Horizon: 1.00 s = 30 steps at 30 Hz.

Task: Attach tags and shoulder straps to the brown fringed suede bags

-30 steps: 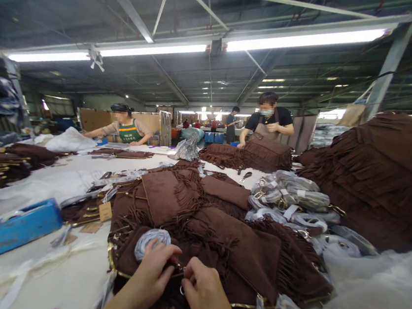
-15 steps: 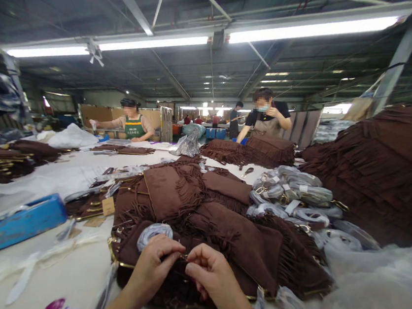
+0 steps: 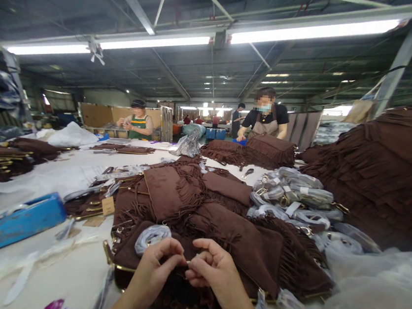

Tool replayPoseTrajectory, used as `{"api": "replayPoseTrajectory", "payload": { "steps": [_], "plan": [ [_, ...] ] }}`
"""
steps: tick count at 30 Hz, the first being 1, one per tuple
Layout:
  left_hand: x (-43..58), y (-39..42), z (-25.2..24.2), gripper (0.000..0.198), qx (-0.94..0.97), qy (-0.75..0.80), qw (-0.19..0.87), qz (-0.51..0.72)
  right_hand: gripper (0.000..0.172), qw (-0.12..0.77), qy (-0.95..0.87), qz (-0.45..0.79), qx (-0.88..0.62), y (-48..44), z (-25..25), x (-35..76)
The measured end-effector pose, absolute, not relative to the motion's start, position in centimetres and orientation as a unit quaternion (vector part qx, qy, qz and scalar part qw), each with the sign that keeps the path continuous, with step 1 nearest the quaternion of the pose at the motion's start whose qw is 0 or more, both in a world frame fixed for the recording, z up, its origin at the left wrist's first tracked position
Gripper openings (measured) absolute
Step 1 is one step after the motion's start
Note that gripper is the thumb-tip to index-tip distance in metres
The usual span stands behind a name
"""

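Note:
My left hand pinches thumb and index finger together over a dark brown fringed bag with gold zip edging. Almost touching it, my right hand has its fingers bent in a pinch, with the index finger raised. Something tiny and pale shows between the two sets of fingertips, too small to name. Just behind my left hand lies a plastic-wrapped coiled strap on the bag. More brown fringed bags are piled right beyond my hands.
Plastic-wrapped straps with gold clasps are heaped at the right, before a tall brown fringed stack. A blue tape dispenser stands left, near a cardboard tag. Clear plastic fills the right front. Two co-workers stand across the table.
My right index finger has lifted away from the pinch, and my hands have shifted slightly. Across the table, the masked co-worker has lowered a hand; the green-aproned one has drawn in an outstretched arm.

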State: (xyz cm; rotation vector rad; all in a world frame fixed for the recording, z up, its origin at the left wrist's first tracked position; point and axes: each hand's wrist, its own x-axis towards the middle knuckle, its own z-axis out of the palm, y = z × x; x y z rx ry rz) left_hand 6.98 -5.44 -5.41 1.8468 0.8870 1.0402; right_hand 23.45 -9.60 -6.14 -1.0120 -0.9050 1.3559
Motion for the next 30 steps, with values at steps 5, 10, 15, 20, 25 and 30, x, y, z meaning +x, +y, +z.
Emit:
{"api": "replayPoseTrajectory", "payload": {
  "steps": [5, 10, 15, 20, 25, 30],
  "plan": [
    [7.0, -5.5, -5.6, 0.013, 0.748, 0.37, 0.369, 0.409, 0.05, 0.571, -0.414, 0.558, -0.437, -9.6, -6.5, 23.4],
    [7.2, -5.8, -5.8, 0.014, 0.77, 0.369, 0.34, 0.394, 0.047, 0.559, -0.456, 0.534, -0.442, -10.0, -6.9, 23.1],
    [7.2, -5.9, -5.9, 0.016, 0.781, 0.367, 0.324, 0.387, 0.036, 0.556, -0.49, 0.499, -0.45, -10.0, -7.2, 23.0],
    [7.0, -5.8, -6.0, 0.016, 0.789, 0.362, 0.317, 0.383, 0.025, 0.548, -0.511, 0.471, -0.467, -9.9, -7.4, 23.0],
    [7.1, -6.1, -5.5, 0.015, 0.799, 0.36, 0.309, 0.369, 0.019, 0.537, -0.529, 0.45, -0.479, -10.0, -7.4, 23.1],
    [7.3, -6.5, -5.0, 0.014, 0.804, 0.363, 0.303, 0.362, 0.019, 0.531, -0.54, 0.442, -0.482, -10.1, -7.2, 23.1]
  ]
}}
